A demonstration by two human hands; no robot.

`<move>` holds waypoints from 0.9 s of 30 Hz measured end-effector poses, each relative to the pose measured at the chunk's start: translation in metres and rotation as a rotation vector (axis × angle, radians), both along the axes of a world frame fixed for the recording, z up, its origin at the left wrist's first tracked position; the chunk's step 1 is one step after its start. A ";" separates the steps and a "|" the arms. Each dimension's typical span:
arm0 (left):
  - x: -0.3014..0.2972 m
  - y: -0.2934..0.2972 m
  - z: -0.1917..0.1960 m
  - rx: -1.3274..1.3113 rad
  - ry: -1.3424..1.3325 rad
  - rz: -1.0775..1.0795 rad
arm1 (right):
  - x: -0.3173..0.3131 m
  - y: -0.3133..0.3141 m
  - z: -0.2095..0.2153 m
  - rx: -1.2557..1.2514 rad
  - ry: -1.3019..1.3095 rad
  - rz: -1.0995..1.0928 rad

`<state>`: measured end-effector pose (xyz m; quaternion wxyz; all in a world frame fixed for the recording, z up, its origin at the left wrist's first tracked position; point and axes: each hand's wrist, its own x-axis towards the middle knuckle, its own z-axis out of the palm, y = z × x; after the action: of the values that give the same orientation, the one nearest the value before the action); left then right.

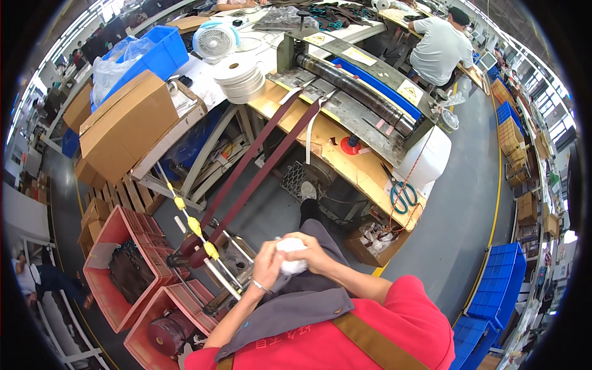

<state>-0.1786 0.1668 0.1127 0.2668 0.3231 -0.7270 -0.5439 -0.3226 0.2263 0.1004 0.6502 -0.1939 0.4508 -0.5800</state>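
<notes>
Close in front of my body, my left hand [266, 265] and my right hand [311, 251] are closed around a white roundish bundle [292, 254]. Its exact kind does not show; fingers cover both sides of it. A band circles my left wrist. Ahead stands a machine with a long metal roller [351, 86]. Two maroon straps [259, 166] stretch from its front edge down to a rod stand at the lower left, and strips of white tape [312, 129] lie by their upper ends. Neither hand touches the straps.
Teal-handled scissors [404, 196] and a red round piece [350, 145] lie on the wooden bench [333, 157]. A white spool [238, 77], a fan [214, 41] and a cardboard box [126, 126] stand left. Pink crates [126, 262] sit lower left. Someone in white [441, 52] sits far right.
</notes>
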 end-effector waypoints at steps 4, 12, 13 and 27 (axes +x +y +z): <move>-0.032 0.023 0.025 -0.092 -0.085 -0.419 | -0.048 0.065 0.000 0.070 0.192 -0.152; -0.032 0.026 -0.013 0.604 0.025 -0.082 | -0.175 0.270 -0.074 0.503 0.366 -0.792; -0.025 0.025 -0.020 0.578 0.015 0.001 | -0.196 0.281 -0.087 0.532 0.351 -0.955; 0.051 0.148 -0.076 0.572 -0.244 0.594 | -0.382 0.293 -0.201 0.607 0.253 -0.995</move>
<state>-0.1278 0.3143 0.0369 0.2236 0.6414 -0.4484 -0.5810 -0.7045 0.5194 -0.1007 0.2678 0.1678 0.7071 -0.6325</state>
